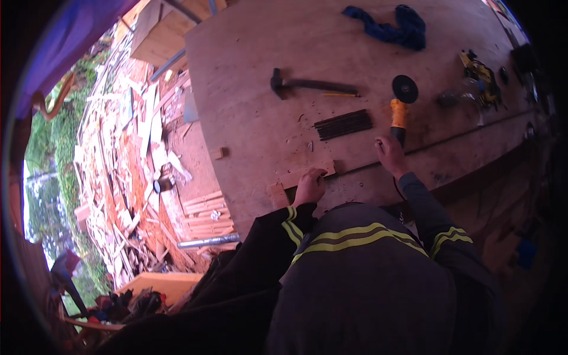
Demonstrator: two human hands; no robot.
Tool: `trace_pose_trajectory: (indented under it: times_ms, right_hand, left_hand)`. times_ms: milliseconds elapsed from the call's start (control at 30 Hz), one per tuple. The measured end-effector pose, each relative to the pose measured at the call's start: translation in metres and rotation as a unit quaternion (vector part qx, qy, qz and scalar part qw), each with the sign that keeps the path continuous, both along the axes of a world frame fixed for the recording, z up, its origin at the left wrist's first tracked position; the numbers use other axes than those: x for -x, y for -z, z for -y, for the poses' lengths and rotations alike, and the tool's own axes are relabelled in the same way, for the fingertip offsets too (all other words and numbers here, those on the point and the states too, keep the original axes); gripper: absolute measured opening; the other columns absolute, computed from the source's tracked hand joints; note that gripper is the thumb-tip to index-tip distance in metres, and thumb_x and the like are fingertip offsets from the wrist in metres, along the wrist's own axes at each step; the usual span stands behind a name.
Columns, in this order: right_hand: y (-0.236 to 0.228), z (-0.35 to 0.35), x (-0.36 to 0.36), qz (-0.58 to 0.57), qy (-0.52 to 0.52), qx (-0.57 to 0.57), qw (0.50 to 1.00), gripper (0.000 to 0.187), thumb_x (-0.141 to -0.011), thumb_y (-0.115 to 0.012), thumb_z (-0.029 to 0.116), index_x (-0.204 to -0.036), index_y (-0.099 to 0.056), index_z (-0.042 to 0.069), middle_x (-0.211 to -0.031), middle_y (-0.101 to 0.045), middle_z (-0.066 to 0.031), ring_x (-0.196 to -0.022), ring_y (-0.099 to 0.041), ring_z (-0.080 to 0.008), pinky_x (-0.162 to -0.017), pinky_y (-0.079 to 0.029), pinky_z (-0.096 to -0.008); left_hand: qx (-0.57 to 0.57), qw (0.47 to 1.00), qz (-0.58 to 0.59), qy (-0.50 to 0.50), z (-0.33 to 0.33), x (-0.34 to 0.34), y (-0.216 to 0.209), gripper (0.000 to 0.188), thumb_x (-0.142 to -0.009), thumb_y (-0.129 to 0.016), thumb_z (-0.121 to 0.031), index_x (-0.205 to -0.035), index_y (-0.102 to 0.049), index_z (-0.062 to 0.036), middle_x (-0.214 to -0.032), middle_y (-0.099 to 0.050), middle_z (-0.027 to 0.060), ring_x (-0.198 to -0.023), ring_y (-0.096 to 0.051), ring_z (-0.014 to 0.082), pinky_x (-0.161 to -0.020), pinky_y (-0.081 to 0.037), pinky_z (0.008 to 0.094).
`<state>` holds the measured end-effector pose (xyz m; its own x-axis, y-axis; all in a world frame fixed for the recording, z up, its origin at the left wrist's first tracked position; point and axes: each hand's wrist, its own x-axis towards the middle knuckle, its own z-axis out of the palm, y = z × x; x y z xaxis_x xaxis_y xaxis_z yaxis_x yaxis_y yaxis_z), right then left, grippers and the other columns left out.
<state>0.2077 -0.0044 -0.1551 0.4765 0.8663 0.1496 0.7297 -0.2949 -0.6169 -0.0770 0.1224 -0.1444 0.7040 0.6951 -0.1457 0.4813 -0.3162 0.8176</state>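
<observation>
My left hand (310, 186) is closed over a small strip of wood (290, 177) near the table's front edge, its fingers curled on the top. A short wooden block (278, 195) lies by the strip's left end. Farther right, my right hand (390, 155) is curled at the rear end of an angle grinder (398, 115), which has an orange and black body. The grinder's dark round disc (405, 89) points away from me. Part of the grinder's rear end is hidden by the hand. Beyond my hands lies a row of thin dark rods (343, 125).
On the wooden tabletop (248, 71) lie a hammer (313, 84), a yellow pencil (340, 94), a blue cloth (390, 26) and a small wood block (220, 153). A yellow and black power tool (482, 77) sits at the far right. Wood scraps (130, 160) cover the ground to the left.
</observation>
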Motion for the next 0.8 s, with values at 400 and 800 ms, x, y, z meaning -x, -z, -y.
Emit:
trace_pose_trajectory:
  times_ms: [400, 800]
  right_hand:
    - [0.043, 0.165, -0.030, 0.027, 0.120, 0.084, 0.989, 0.020, -0.089, -0.054, 0.019, -0.099, -0.062, 0.003, -0.085, -0.060, -0.0185, -0.079, -0.058, -0.0385, -0.072, -0.048, -0.0456]
    - [0.071, 0.196, -0.211, 0.051, 0.002, 0.147, 0.988, 0.038, -0.080, -0.057, 0.014, -0.117, -0.058, 0.006, -0.121, -0.055, -0.0154, -0.117, -0.050, -0.0347, -0.100, -0.040, -0.0445]
  left_hand:
    - [-0.172, 0.951, -0.107, 0.232, 0.052, -0.128, 0.068, 0.027, -0.080, -0.063, -0.013, -0.105, -0.063, -0.0049, -0.102, -0.061, 0.0212, -0.100, -0.056, 0.0407, -0.086, -0.047, 0.0478]
    - [0.313, 0.904, -0.267, -0.115, 0.117, -0.191, -0.035, 0.038, -0.085, -0.056, -0.018, -0.122, -0.055, -0.0088, -0.115, -0.056, 0.0187, -0.093, -0.057, 0.0397, -0.082, -0.047, 0.0482]
